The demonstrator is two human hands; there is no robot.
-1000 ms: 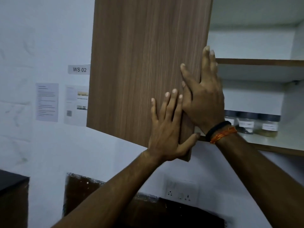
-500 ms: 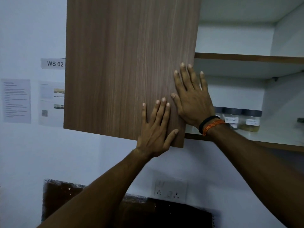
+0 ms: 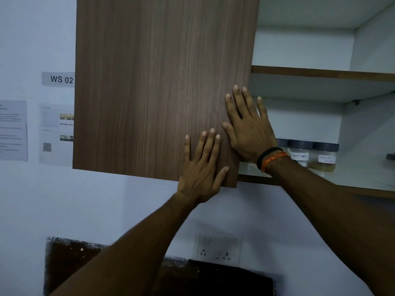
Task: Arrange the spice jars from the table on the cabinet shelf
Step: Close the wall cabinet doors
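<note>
The left hand [image 3: 203,165] lies flat on the brown cabinet door [image 3: 162,86], near its bottom corner. Its fingers are straight and spread, and it holds nothing. The right hand [image 3: 248,127] lies flat on the same door, just above and to the right. Its fingers are straight too, and it holds nothing. One finger sticks out past the door's edge. Two bands [image 3: 270,158], one black and one orange, go round the right wrist.

Behind that wrist, spice jars [image 3: 323,155] with dark lids stand in a row on the lower cabinet shelf [image 3: 363,176]. Two jars show well. A third is mostly hidden by the wrist, and the door may hide more. Their labels are hard to read.

On the wall are one "WS 02" sign [image 3: 61,79], two blurry papers [image 3: 12,130] and one socket plate [image 3: 219,247].
</note>
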